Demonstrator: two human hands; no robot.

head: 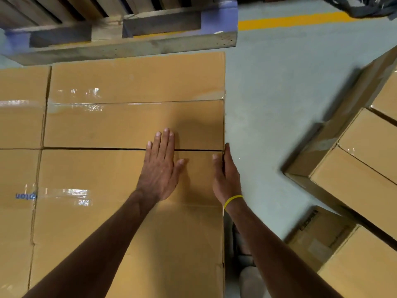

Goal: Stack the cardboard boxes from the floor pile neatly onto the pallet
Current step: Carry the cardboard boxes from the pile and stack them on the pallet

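Note:
Several taped brown cardboard boxes form a flat top layer below me. My left hand (161, 166) lies flat with straight fingers across the seam between the near right box (107, 222) and the far right box (133, 123). At the near box's right edge, my right hand (225, 171) rests against the side wall, thumb on the top face and fingers down the side. A yellow band circles that wrist. Two more boxes (19, 125) adjoin on the left. The pallet under this stack is hidden.
An empty wooden pallet (120, 39) with blue-painted blocks lies just beyond the stack. The floor pile of boxes (354, 168) stands at the right, across a strip of grey floor (268, 93). A yellow floor line (290, 20) runs at the far right. My foot shows beside the stack.

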